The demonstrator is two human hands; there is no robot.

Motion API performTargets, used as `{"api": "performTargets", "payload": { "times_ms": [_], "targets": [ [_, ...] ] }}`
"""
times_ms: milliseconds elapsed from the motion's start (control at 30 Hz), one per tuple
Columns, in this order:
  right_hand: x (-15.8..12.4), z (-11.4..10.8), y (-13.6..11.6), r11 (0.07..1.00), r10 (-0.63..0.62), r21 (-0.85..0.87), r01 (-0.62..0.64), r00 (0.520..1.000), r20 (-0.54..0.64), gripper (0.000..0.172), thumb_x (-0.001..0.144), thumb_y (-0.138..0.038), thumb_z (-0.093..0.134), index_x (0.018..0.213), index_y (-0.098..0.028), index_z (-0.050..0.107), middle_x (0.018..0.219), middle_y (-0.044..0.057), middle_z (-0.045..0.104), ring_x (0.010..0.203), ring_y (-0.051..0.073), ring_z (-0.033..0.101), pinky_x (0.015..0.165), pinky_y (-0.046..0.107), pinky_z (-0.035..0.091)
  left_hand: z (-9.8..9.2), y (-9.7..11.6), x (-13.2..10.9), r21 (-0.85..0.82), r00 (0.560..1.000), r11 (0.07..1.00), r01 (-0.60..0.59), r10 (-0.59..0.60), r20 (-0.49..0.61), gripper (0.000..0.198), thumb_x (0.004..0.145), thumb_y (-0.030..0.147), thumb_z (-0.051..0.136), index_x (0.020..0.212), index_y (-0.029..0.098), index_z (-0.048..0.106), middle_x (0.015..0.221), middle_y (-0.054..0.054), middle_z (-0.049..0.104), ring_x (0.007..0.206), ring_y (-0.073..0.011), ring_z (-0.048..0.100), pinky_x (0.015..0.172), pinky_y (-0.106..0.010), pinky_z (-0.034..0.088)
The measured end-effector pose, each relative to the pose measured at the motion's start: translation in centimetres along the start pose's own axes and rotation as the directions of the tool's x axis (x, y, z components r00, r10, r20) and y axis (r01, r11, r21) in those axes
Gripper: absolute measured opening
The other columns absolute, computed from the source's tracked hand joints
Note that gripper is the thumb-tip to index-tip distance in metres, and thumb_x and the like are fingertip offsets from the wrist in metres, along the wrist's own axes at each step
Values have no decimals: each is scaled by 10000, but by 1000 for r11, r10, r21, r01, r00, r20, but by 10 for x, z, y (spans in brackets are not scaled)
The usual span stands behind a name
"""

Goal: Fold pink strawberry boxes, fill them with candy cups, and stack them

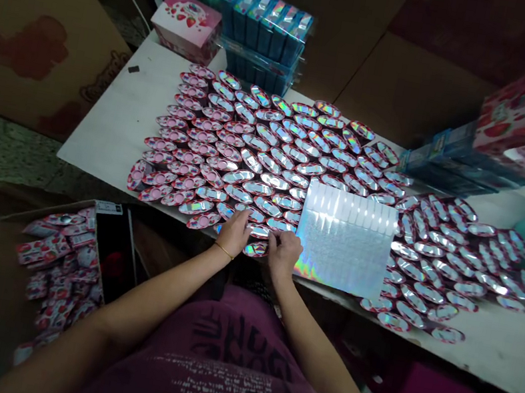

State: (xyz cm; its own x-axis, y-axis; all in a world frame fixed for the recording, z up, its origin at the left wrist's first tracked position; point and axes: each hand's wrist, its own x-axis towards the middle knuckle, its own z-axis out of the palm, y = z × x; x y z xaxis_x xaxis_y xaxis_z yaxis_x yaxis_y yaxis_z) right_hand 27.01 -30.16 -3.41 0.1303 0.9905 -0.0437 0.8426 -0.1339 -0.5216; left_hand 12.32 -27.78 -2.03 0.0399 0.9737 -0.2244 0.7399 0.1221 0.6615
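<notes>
Where the shiny pack [260, 231] lies: 3 o'clock from left hand [234, 233], 9 from right hand [285, 253].
Fingers [242, 219]: curled nearly closed at its ends; grip unclear.

Rows of shiny oval-topped packs [283, 136] crowd the way at 12 o'clock from the left hand [233, 237] and right hand [285, 255], with blue boxes [265, 21] standing behind. A silver sheet [341, 254] covers 3 o'clock; bare white tabletop [98, 120] leaves passage toward 10.
</notes>
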Motion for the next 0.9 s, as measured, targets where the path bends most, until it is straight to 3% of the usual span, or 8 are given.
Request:
{"api": "performTargets", "payload": {
  "times_ms": [167,267,367,467,500,667,767,900],
  "targets": [
    [4,-3,-4,999,32,-12,-32,999,40,137,789,-300,487,787,-198,578,705,55,577,711,211,489,637,314,307,-1,2,-7,162,1000,987,-15,11,23,407,769,143,454,1176,139,465,1070,-113,519,949,-212,537,822,-328,440],
    [10,-25,11,995,-53,88,48,997,58,138,802,-302,479,808,-204,576,692,36,578,688,190,510,648,306,350,-3,11,-8,127,997,989,-71,71,5,373,782,174,459,1155,173,476,1096,-100,506,988,-212,525,838,-332,435],
    [30,-69,60,985,-147,82,155,984,-97,186,831,-316,450,851,-199,594,825,72,616,808,200,538,740,323,382,6,33,10,-89,993,989,-117,118,8,336,797,251,479,1125,180,486,1003,-71,558,903,-180,552,808,-310,445],
    [64,-117,130,999,-1,-48,-18,929,-371,303,830,-362,433,982,-148,584,927,141,599,875,238,523,778,362,382,26,68,47,-212,993,976,-38,60,97,417,785,296,506,1177,165,449,866,-41,591,736,-151,563,703,-280,452],
    [76,-130,152,992,70,-69,-105,919,-387,343,819,-384,440,1012,-137,578,908,145,597,842,243,522,754,370,388,34,80,61,-204,991,979,-10,36,128,450,765,280,529,1191,164,442,831,-32,590,708,-149,558,682,-274,445],
    [113,-156,215,960,280,34,-278,952,-128,572,633,-430,617,1121,-139,554,719,30,562,621,177,487,625,335,408,63,109,102,-302,977,937,173,-126,171,675,603,128,635,1238,156,409,666,40,521,590,-113,506,611,-239,407],
    [106,-161,215,897,366,311,-313,922,-129,658,580,-417,645,1168,-144,532,735,-1,547,576,130,468,585,301,420,65,107,100,-529,971,819,220,-133,198,767,575,76,625,1285,149,342,620,74,485,552,-78,474,578,-200,391],
    [88,-176,197,709,398,617,-342,916,49,660,597,-404,642,1195,-152,520,653,-37,545,526,103,469,530,265,417,49,109,87,-701,970,678,222,-79,232,695,611,78,569,1275,139,373,549,95,444,486,-49,423,519,-167,355]
  ]
}}
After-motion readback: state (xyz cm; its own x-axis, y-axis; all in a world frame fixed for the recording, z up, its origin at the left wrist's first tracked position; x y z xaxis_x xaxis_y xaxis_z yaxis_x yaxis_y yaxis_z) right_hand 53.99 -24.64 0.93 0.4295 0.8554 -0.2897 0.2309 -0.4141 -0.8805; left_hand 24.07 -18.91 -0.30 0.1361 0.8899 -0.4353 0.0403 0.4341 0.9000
